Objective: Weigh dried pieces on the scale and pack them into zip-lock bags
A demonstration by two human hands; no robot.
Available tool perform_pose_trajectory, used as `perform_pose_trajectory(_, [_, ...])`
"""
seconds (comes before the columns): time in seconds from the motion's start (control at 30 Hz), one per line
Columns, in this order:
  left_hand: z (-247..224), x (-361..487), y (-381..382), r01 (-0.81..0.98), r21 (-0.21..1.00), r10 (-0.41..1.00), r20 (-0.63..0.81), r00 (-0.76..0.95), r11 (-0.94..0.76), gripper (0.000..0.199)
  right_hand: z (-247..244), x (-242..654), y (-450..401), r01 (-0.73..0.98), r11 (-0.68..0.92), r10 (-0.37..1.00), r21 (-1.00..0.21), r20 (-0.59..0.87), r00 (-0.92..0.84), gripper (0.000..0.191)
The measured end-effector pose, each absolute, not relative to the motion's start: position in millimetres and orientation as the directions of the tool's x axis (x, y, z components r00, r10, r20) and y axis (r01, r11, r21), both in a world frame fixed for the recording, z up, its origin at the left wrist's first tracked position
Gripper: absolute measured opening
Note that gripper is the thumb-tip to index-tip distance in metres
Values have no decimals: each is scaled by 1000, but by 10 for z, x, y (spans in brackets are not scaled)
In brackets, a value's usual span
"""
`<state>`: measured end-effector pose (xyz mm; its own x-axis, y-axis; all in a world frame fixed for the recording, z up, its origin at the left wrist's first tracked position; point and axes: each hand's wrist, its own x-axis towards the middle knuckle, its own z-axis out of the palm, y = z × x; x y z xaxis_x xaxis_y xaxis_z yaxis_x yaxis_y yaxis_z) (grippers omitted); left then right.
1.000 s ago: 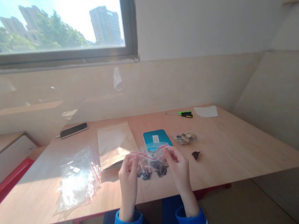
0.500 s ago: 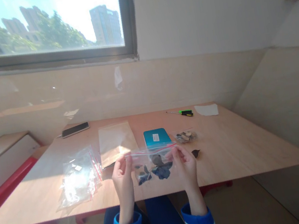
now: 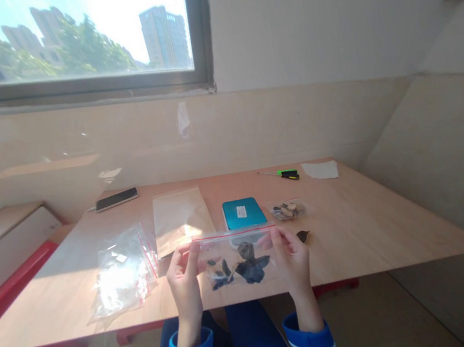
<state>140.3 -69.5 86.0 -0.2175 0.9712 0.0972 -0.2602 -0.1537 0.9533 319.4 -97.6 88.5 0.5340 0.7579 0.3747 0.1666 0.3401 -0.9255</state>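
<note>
Stretched between both hands is a clear zip-lock bag (image 3: 222, 248) with a red seal line along its top edge. Inside it lie several dark, dried leaf-like pieces (image 3: 253, 269). My left hand (image 3: 184, 280) pinches the upper left corner, thumb on the near side. At the upper right corner, my right hand (image 3: 291, 252) pinches the bag in the same way. A single dark dried piece (image 3: 303, 237) rests on the table just beyond my right hand. Behind the bag sits a teal flat box (image 3: 244, 213) with a small white label.
On the wooden table (image 3: 359, 235), a stack of clear zip-lock bags (image 3: 118, 277) lies left, beside a brown paper sheet or envelope (image 3: 179, 218). A filled bag (image 3: 287, 210) is right of the box. Farther back are a phone (image 3: 117, 200), screwdrivers (image 3: 288, 174) and white paper (image 3: 320, 170).
My hands have moved slightly apart. The bag's top edge, which sagged before, is now pulled straight, and the bag sits a little lower, showing more of the teal box.
</note>
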Motion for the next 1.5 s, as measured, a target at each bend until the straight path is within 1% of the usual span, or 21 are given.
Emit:
perform_pose_trajectory(0.17, [884,1387,-728,-192,965,955,122,-269,-177,28,872,3165,-968,155,355,738,-922,378,559,27])
perform_pose_trajectory(0.3, [922,1401,-771,-153,965,939,161,-303,-215,26,869,3130,-970,194,366,705,-910,407,581,25])
perform_pose_trajectory(0.47, [924,1426,-780,-132,966,924,166,-345,-223,27,892,3095,-977,195,384,674,-902,419,608,27])
perform_pose_trajectory(0.53, [911,1431,-758,-153,968,939,141,-315,-197,28,906,3105,-977,167,381,692,-909,400,601,29])
perform_pose_trajectory(0.67, [892,1452,-705,-236,963,983,90,-162,-127,31,915,3155,-957,107,357,744,-928,352,568,33])
perform_pose_trajectory(0.73, [898,1474,-696,-274,955,988,85,-126,-117,32,909,3174,-943,89,334,785,-938,330,525,34])
perform_pose_trajectory(0.83, [926,1504,-710,-285,953,991,66,-118,-98,34,899,3177,-932,107,297,837,-949,312,450,35])
perform_pose_trajectory(0.93, [946,1509,-727,-264,962,992,31,-125,-63,37,894,3164,-931,118,276,858,-954,300,417,33])
perform_pose_trajectory(1.03, [926,1484,-722,-228,971,993,42,-111,-67,29,884,3160,-934,63,278,889,-959,281,362,31])
perform_pose_trajectory(1.13, [880,1453,-704,-215,973,993,61,-98,-81,25,865,3170,-939,31,281,912,-959,277,303,28])
perform_pose_trajectory(1.27, [837,1438,-696,-275,958,994,59,-94,-83,22,848,3187,-952,45,289,907,-956,289,307,23])
perform_pose_trajectory(1.5, [829,1409,-700,-308,946,989,57,-136,-97,21,827,3198,-954,63,255,904,-965,261,338,23])
